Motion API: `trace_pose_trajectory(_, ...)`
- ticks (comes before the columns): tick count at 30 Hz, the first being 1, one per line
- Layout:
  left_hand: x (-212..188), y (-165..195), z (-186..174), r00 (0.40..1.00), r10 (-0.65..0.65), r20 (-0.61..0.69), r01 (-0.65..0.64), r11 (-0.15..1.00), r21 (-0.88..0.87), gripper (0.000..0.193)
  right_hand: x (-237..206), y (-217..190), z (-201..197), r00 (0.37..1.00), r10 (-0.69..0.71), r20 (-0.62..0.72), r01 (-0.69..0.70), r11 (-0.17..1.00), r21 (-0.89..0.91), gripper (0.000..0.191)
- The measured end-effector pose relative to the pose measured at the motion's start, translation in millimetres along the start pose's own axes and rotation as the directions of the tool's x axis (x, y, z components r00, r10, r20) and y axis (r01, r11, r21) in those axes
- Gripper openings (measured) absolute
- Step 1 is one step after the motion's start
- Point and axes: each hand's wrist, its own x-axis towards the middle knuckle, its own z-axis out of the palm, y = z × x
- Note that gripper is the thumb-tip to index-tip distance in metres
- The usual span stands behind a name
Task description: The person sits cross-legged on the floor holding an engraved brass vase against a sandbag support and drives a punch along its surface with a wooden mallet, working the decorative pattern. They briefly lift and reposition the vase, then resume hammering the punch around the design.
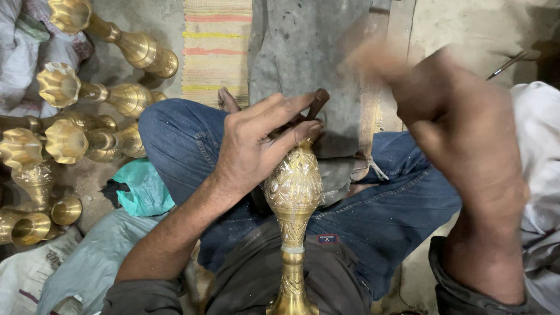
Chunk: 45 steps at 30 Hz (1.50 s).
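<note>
head view, risk: the right hand (461,140) is raised and smeared by motion while the left hand's fingertips (312,127) sit right at the dark punch (318,102); a stroke landing off line could, i judge, catch those fingers or skid across the pattern.
head view, second risk: the brass vase (293,192) is only propped on the lap over blue jeans (396,204), so it could roll or tilt under a blow and the punch slip off its mark.
head view, left hand: fingers pressed together, pinching the punch against the top of the vase body.
head view, right hand: too blurred to tell whether it is curled round anything or spread.
head view, vase position: under and just right of the left hand, touching its fingertips, neck and foot running down toward the person's body.
head view, surroundings: more brass vases (111,96) lie on the floor, well apart to the left, near a teal cloth (143,186).
</note>
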Motion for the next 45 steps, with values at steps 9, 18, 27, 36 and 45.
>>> trace_pose_trajectory(9,0.4,-0.8,-2.1,0.999,-0.003,0.033,0.002,1.0,0.022,0.043,-3.6,3.9,4.5,0.999,0.046,0.0,-0.046,0.996,0.077,0.034)
trace_pose_trajectory(18,0.8,-1.7,-1.4,0.999,-0.003,0.036,0.002,1.0,0.012,0.041,-4.1,1.2,5.5,0.965,0.246,0.086,-0.261,0.913,0.312,0.024)
trace_pose_trajectory(27,3.8,0.6,-2.5,0.999,0.011,0.053,-0.011,1.0,0.003,0.041,-4.4,-1.8,4.0,0.998,0.068,-0.001,-0.068,0.998,0.001,0.031)
trace_pose_trajectory(36,4.8,-2.5,-3.3,0.997,0.004,0.082,-0.005,1.0,0.02,0.04,-6.7,2.9,11.8,0.979,0.2,0.047,-0.205,0.939,0.275,0.025)
trace_pose_trajectory(45,3.5,-1.6,-3.1,0.997,-0.004,0.079,0.006,1.0,-0.017,0.04,-8.7,1.1,9.4,0.997,0.066,0.026,-0.065,0.997,-0.041,0.028)
